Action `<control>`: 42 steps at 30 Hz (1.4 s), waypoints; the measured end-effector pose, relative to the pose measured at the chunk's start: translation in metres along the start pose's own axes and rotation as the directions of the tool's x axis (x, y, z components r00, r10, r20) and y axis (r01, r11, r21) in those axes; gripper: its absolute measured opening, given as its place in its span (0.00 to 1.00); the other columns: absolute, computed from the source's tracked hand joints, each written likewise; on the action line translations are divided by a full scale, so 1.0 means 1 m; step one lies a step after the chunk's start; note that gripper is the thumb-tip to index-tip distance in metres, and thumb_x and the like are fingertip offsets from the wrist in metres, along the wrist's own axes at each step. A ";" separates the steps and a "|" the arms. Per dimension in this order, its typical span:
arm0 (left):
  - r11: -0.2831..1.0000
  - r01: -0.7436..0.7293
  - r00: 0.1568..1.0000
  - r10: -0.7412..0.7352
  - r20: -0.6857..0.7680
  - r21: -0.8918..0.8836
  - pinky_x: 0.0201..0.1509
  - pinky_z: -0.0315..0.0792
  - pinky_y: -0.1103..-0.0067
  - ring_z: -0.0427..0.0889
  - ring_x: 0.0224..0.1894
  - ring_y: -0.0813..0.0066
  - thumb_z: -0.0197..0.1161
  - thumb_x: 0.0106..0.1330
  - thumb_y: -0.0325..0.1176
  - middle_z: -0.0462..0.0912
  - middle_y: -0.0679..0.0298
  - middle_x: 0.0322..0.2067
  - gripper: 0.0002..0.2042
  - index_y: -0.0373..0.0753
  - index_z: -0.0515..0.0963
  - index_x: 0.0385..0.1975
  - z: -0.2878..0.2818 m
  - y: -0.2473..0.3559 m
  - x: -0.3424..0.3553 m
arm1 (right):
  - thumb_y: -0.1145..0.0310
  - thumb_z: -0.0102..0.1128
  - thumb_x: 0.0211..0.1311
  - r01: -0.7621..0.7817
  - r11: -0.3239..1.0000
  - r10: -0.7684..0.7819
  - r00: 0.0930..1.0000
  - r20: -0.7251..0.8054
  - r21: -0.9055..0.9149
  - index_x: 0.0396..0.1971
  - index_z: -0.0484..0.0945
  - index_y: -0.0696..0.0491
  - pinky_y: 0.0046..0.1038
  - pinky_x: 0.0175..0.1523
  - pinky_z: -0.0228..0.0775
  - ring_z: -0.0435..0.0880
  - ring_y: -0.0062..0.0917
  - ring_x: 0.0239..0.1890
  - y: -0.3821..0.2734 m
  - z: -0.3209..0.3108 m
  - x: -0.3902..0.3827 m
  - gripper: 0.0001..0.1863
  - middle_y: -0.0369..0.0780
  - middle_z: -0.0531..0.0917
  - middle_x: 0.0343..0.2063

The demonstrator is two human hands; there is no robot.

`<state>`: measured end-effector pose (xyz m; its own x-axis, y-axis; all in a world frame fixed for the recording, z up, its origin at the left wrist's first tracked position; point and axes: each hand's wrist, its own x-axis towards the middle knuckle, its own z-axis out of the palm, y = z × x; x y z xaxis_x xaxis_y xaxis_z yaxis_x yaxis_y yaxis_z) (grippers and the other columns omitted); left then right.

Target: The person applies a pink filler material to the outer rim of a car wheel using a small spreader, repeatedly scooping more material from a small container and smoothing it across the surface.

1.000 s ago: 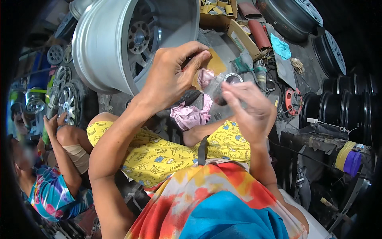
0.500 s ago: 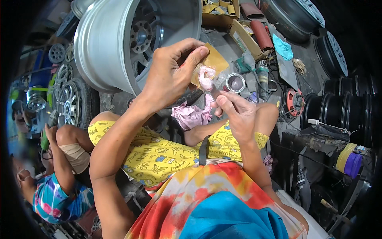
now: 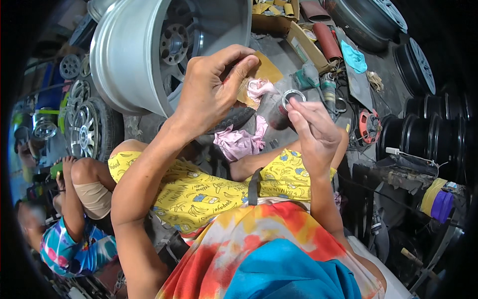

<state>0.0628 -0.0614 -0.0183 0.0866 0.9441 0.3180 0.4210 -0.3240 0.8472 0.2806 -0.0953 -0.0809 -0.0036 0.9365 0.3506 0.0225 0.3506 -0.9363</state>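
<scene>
My left hand (image 3: 214,84) pinches a stiff yellow-tan sheet (image 3: 269,67) by its edge. A soft lump of pale pink putty (image 3: 259,88) sits on the sheet. My right hand (image 3: 314,122) is beside a small round open can (image 3: 293,94), its fingertips pinched together at the rim. Whatever those fingers hold is hidden. Beyond my left hand lies a large silver wheel rim (image 3: 129,55) on its side. A crumpled pink cloth (image 3: 239,142) lies on the floor below my hands, next to my leg.
A green power tool (image 3: 306,78), a red cable reel (image 3: 369,127) and a cardboard box (image 3: 273,22) of tan pieces lie beyond my hands. Black rims (image 3: 423,139) are stacked at the right. Another person (image 3: 77,239) squats at the left near more wheels (image 3: 87,129).
My right hand has moved right, away from the putty to the can, and the flat grey blade it held no longer shows. My left hand stays nearly in place with the sheet.
</scene>
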 end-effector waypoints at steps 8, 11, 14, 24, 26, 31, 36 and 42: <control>1.000 -0.002 0.999 0.002 0.040 0.000 0.31 0.76 0.85 0.82 0.31 0.86 0.61 0.77 0.30 0.85 0.67 0.30 0.09 0.29 0.82 0.44 -0.003 0.009 0.002 | 0.80 0.68 0.64 -0.106 0.994 0.106 0.994 0.010 0.011 0.47 0.87 0.61 0.17 0.34 0.73 0.83 0.15 0.30 0.001 -0.006 0.002 0.12 0.39 0.89 0.34; 1.000 -0.004 0.997 0.003 0.075 0.012 0.36 0.77 0.85 0.82 0.34 0.86 0.61 0.77 0.30 0.85 0.67 0.30 0.10 0.29 0.82 0.44 -0.001 0.009 0.000 | 0.78 0.65 0.69 -0.113 0.987 0.112 0.994 0.019 0.116 0.48 0.86 0.63 0.15 0.32 0.73 0.83 0.13 0.28 0.008 0.008 -0.001 0.11 0.40 0.89 0.33; 0.999 0.000 0.996 -0.004 0.090 0.035 0.39 0.77 0.84 0.82 0.36 0.86 0.61 0.77 0.31 0.85 0.67 0.31 0.10 0.29 0.82 0.45 0.001 0.005 -0.001 | 0.76 0.65 0.70 -0.198 0.957 0.191 0.980 0.053 0.212 0.48 0.85 0.64 0.16 0.33 0.75 0.83 0.15 0.28 0.008 0.017 -0.004 0.11 0.42 0.88 0.32; 1.000 0.011 0.994 -0.013 0.107 0.019 0.35 0.76 0.84 0.81 0.33 0.86 0.61 0.78 0.35 0.85 0.67 0.30 0.13 0.29 0.83 0.45 -0.002 0.002 -0.001 | 0.78 0.64 0.70 -0.325 0.905 0.217 0.908 0.359 0.275 0.48 0.85 0.65 0.17 0.34 0.76 0.83 0.16 0.29 0.006 -0.005 -0.005 0.11 0.43 0.88 0.32; 0.982 0.150 0.981 -0.132 0.145 -0.118 0.31 0.75 0.85 0.81 0.31 0.86 0.60 0.78 0.37 0.85 0.66 0.30 0.14 0.29 0.82 0.45 -0.003 0.004 0.000 | 0.78 0.64 0.70 -0.357 0.892 0.236 0.891 0.387 0.278 0.48 0.85 0.66 0.17 0.35 0.77 0.84 0.16 0.30 0.005 -0.007 -0.005 0.11 0.43 0.88 0.33; 0.766 0.446 0.889 -0.321 0.325 -0.464 0.23 0.75 0.86 0.82 0.26 0.86 0.60 0.78 0.42 0.85 0.66 0.31 0.16 0.32 0.82 0.45 0.001 -0.001 -0.002 | 0.82 0.71 0.58 0.238 0.954 -0.229 0.971 0.066 -0.182 0.47 0.88 0.59 0.20 0.35 0.74 0.83 0.19 0.32 -0.003 0.010 0.002 0.15 0.40 0.86 0.37; 0.667 0.529 0.849 -0.432 0.306 -0.525 0.23 0.74 0.86 0.82 0.27 0.86 0.60 0.78 0.42 0.86 0.65 0.31 0.16 0.33 0.81 0.45 0.002 -0.006 -0.004 | 0.84 0.75 0.52 0.374 0.893 -0.371 0.927 0.061 -0.248 0.45 0.89 0.57 0.23 0.36 0.74 0.82 0.22 0.31 0.011 0.012 -0.008 0.18 0.38 0.84 0.36; 0.796 0.412 0.911 -0.349 0.220 -0.443 0.24 0.75 0.84 0.82 0.26 0.84 0.60 0.78 0.38 0.85 0.65 0.29 0.14 0.30 0.81 0.44 -0.007 0.005 0.003 | 0.86 0.73 0.53 0.386 0.881 -0.349 0.921 0.173 -0.274 0.45 0.89 0.58 0.23 0.34 0.74 0.83 0.23 0.30 -0.002 -0.011 -0.013 0.18 0.39 0.85 0.35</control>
<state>0.0590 -0.0610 -0.0099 0.1301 0.9865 -0.0998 -0.0290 0.1044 0.9941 0.2920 -0.1085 -0.0830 -0.1846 0.7406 0.6461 0.2924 0.6690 -0.6833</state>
